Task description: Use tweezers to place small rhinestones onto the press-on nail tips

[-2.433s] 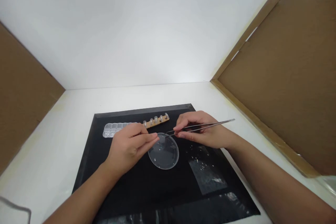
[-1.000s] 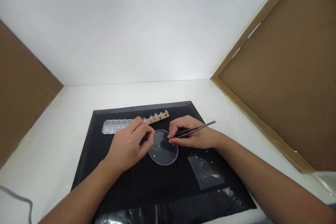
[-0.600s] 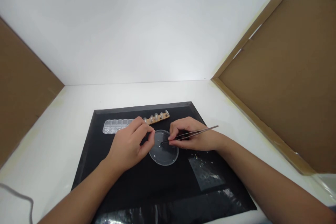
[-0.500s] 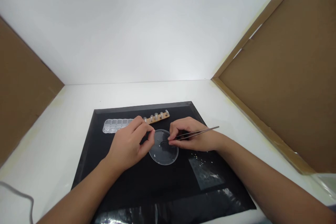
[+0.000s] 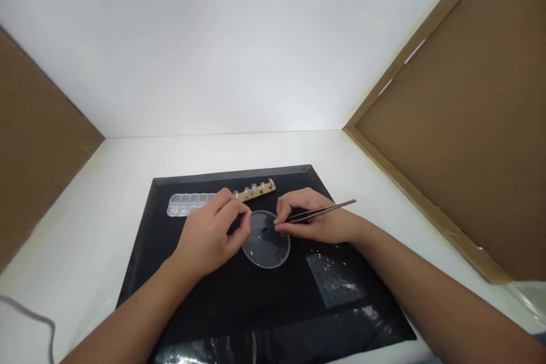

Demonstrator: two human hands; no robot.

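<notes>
My right hand [image 5: 318, 220] pinches metal tweezers [image 5: 315, 213], their tips down inside a clear round dish [image 5: 265, 244] that holds several tiny pale beads. My left hand [image 5: 211, 236] rests at the dish's left rim with thumb and forefinger pinched together; what they hold, if anything, is too small to see. Both hands lie over a black mat [image 5: 222, 296].
Behind the hands lie a clear compartment box [image 5: 187, 203] and a wooden strip with small clear studs [image 5: 256, 189]. A clear plastic bag [image 5: 335, 280] with loose beads lies right of the dish. Brown cardboard walls [image 5: 469, 125] stand on both sides. A grey cable [image 5: 29, 321] is at the lower left.
My right hand brought the tweezers down from above the dish's rim into the dish, and their tips have shifted slightly inside it. My left hand's fingers curled into a pinch.
</notes>
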